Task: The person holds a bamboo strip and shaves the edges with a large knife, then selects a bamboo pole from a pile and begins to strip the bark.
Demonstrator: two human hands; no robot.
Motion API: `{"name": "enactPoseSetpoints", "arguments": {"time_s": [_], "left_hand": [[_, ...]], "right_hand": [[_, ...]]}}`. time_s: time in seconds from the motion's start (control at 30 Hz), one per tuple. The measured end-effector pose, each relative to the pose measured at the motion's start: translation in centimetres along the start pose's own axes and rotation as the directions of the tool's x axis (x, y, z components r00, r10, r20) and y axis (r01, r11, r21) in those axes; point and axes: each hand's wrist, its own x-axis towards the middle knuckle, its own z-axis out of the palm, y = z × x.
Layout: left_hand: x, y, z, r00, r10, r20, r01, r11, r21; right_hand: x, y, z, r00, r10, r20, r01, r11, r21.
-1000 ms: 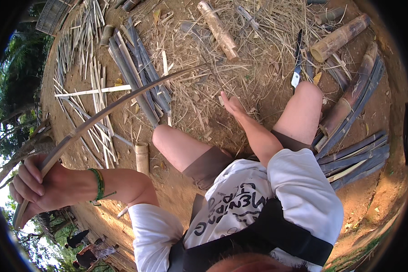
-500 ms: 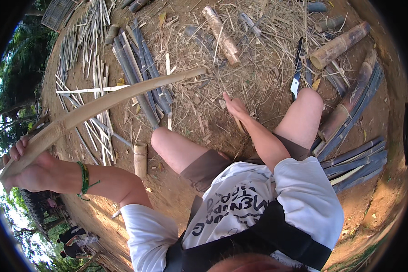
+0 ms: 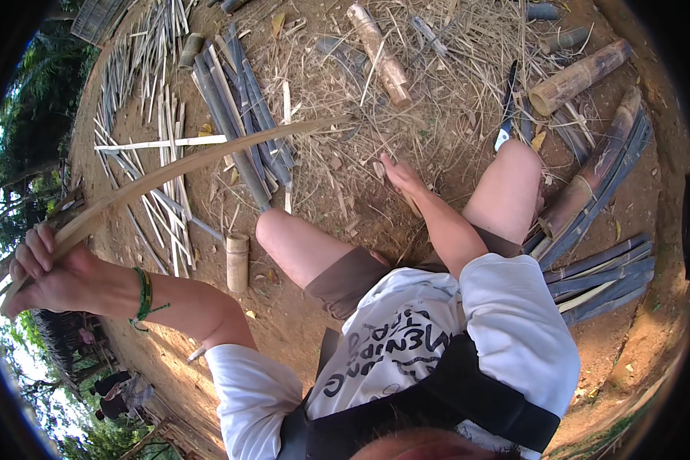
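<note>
My left hand [image 3: 46, 276] is raised at the far left, its fingers wrapped round the near end of a long, curved split bamboo strip [image 3: 184, 164]. From there the strip slants across to the middle, where its far tip is level with a dark tool end above my right hand. My right hand [image 3: 403, 176], between my knees, is closed on a slim wooden-handled tool [image 3: 414, 205]. Part of the handle shows below my fist. The tool's working end is thin and hard to make out against the litter.
Bamboo shavings [image 3: 452, 100] litter the ground ahead. Cut strips [image 3: 172, 153] and dark split lengths [image 3: 230, 115] lie left. A short bamboo piece [image 3: 238, 263] stands by my left knee. Right are a bamboo log [image 3: 579, 79], a bundle [image 3: 606, 280] and a long black-and-white tool [image 3: 507, 107].
The bamboo strip has rolled in my left hand and shows a narrower face. My left fingers sit slightly higher. My right hand has shifted slightly; my right knee covers more of the black-and-white tool.
</note>
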Motion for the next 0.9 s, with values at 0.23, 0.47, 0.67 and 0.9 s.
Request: {"name": "enactPoseSetpoints", "arguments": {"time_s": [0.23, 0.47, 0.67, 0.9], "left_hand": [[-0.7, 0.6, -0.7, 0.996, -0.057, 0.066, 0.065, 0.99, -0.123], [-0.8, -0.1, -1.6, 0.997, 0.063, -0.054, -0.059, 0.996, 0.07], [-1.9, -1.1, 1.4, 0.97, 0.169, -0.172, -0.107, 0.942, 0.319], [-1.9, -1.8, 4.7, 0.906, 0.283, -0.315, -0.141, 0.902, 0.407]], "right_hand": [[-3.6, -3.8, -0.6, 0.995, -0.046, 0.094, 0.054, 0.994, -0.091], [-2.8, -2.9, -2.9, 0.987, 0.113, 0.118, -0.11, 0.993, -0.037], [-7.0, -8.1, 1.9, 0.986, -0.12, 0.116, 0.111, 0.99, 0.081], [-5.6, -6.3, 5.0, 0.885, -0.417, -0.205, 0.435, 0.899, 0.047]]}}
